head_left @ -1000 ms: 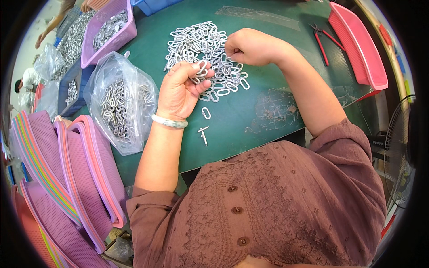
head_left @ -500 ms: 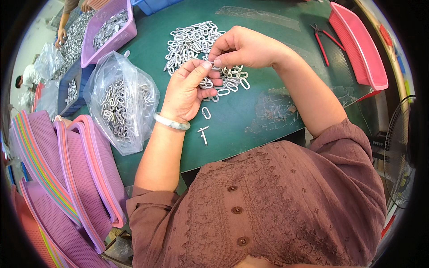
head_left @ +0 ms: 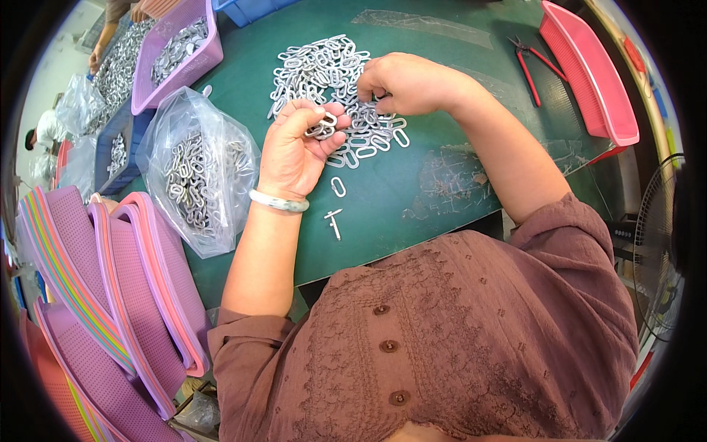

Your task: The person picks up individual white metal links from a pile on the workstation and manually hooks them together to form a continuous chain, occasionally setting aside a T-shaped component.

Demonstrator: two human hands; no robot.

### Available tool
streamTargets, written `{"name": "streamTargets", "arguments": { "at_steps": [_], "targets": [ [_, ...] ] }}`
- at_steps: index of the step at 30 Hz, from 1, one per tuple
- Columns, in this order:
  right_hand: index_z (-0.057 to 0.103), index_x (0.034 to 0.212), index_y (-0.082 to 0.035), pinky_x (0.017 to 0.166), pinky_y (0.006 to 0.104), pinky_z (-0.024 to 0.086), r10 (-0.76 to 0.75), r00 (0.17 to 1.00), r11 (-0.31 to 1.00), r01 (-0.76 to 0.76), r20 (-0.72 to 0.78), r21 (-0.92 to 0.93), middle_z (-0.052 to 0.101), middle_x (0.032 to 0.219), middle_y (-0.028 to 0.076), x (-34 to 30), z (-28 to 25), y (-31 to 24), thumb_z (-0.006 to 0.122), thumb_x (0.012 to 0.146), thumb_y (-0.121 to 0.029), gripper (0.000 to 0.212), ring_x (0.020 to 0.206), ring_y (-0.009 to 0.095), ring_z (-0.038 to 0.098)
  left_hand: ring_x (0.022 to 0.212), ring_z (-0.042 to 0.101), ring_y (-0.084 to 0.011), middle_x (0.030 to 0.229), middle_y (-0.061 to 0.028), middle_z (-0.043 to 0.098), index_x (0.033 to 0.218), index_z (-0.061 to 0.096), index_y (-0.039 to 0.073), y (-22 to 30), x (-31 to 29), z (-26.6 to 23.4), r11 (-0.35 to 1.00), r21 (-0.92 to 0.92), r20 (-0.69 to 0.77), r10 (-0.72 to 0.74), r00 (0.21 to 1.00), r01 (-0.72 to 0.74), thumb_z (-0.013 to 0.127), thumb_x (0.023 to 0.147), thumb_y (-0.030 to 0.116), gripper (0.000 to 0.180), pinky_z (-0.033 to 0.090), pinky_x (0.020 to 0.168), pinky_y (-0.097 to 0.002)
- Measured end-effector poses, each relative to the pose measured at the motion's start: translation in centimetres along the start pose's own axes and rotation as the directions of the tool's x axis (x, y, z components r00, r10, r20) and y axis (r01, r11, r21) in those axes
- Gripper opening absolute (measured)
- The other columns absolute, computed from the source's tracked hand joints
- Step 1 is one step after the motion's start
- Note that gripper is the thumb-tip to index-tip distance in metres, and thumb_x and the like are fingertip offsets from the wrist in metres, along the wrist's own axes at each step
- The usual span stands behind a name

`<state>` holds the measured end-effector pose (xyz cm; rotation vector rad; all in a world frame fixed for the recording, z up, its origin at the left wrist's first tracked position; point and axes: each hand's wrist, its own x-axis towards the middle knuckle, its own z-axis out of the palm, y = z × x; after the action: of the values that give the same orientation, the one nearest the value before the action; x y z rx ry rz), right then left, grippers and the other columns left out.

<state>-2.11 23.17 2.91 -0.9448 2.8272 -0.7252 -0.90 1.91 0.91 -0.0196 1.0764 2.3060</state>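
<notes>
Several oval metal links point(head_left: 322, 128) rest in the curled fingers of my left hand point(head_left: 293, 151), the thumb pressing on them. My right hand point(head_left: 412, 85) reaches over the right side of a pile of grey metal links point(head_left: 313, 65). Its fingers are bent down toward the pile, and whatever is at their tips is hidden. One loose link point(head_left: 338, 187) lies on the green table below my left hand. Nearer to me is a small T-shaped metal piece point(head_left: 334, 223).
A clear plastic bag of links point(head_left: 193, 177) stands at left, beside stacked purple baskets point(head_left: 158, 272). A purple basket of flat metal pieces point(head_left: 213, 55) is behind it. Red-handled pliers point(head_left: 529, 74) and a pink basket point(head_left: 589, 81) lie at right. Another person's hand point(head_left: 96, 59) is far left.
My right hand has parted from my left and moved right and slightly nearer, over the pile. My left hand has shifted a little left, and the links in it show more fully.
</notes>
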Motion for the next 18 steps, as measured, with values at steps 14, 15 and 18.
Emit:
{"name": "streamTargets", "arguments": {
  "at_steps": [14, 15, 18],
  "targets": [
    [0.055, 0.073, 0.000, 0.056, 0.0313, 0.042, 0.048, 0.997, 0.998, -0.051, 0.066, 0.033, 0.052, 0.066, 0.009, 0.1, -0.5, 0.3, 0.060, 0.066, -0.004, 0.010, 0.061, 0.021, 0.051, 0.076, 0.060, -0.0213, 0.084, -0.0106, 0.058, 0.098, 0.052, 0.001, 0.3, -0.1, 0.2, 0.988, 0.141, -0.014, -0.061, 0.998, 0.062, 0.051, 0.084, 0.012, 0.018, 0.052, 0.058, -0.0241],
    [0.055, 0.074, 0.000, 0.056, 0.0308, 0.042, 0.064, 0.994, 0.998, -0.066, 0.094, 0.024, 0.052, 0.066, 0.009, 0.1, -0.6, 0.2, 0.061, 0.066, -0.005, 0.010, 0.060, 0.020, 0.051, 0.076, 0.060, -0.0212, 0.084, -0.0108, 0.058, 0.099, 0.052, 0.001, 0.3, -0.1, 0.1, 0.987, 0.149, -0.010, -0.061, 0.998, 0.062, 0.051, 0.084, 0.013, 0.019, 0.052, 0.058, -0.0243],
    [0.056, 0.075, -0.001, 0.056, 0.0303, 0.041, 0.050, 0.999, 0.982, -0.051, 0.010, 0.182, 0.051, 0.066, 0.008, 0.0, -1.1, -0.5, 0.062, 0.068, -0.004, 0.010, 0.060, 0.019, 0.050, 0.077, 0.060, -0.0221, 0.088, -0.0125, 0.059, 0.102, 0.051, -0.001, 0.3, 0.0, 0.2, 0.975, 0.209, -0.005, -0.081, 0.997, 0.080, 0.048, 0.087, 0.018, 0.024, 0.052, 0.060, -0.0262]
  ]
}}
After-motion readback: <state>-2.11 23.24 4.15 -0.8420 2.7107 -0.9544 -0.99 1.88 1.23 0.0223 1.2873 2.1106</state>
